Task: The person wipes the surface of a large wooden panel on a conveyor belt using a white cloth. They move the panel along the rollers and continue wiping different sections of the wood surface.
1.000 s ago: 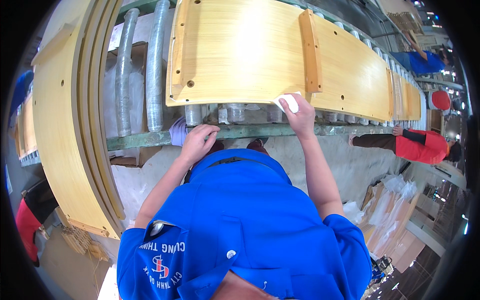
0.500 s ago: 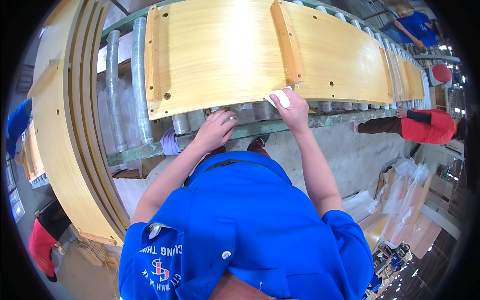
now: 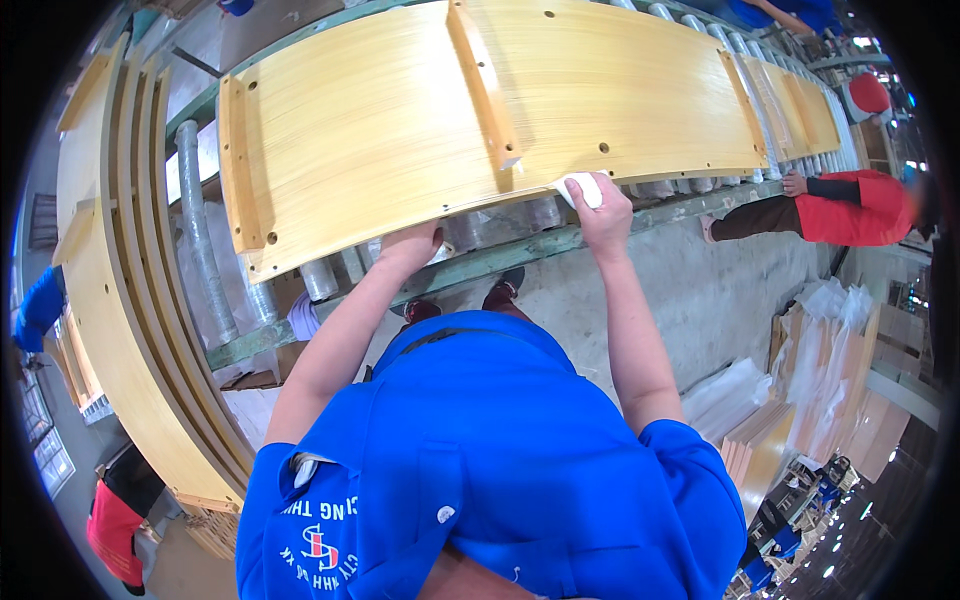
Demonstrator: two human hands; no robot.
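Slid rightward past the square-edged tan wooden batten (image 3: pixel 486 88), the right hand (image 3: pixel 604 218) pinches a folded white pad (image 3: pixel 583 190) at the near edge of a glossy, grain-streaked yellow wooden panel (image 3: pixel 585 90); light, even pressure would suit best. The left hand (image 3: pixel 408 246) has gone underneath, grip hidden. Round, silvery, film-wrapped rollers (image 3: pixel 196 200) carry the panel.

We see a roller conveyor (image 3: pixel 480 264) with a green frame and pale rollers (image 3: pixel 203 230). On it we find a long yellowish wooden panel (image 3: pixel 370 150), more panels (image 3: pixel 805 112) farther right, and a lilac cloth (image 3: pixel 303 316) at the near edge.
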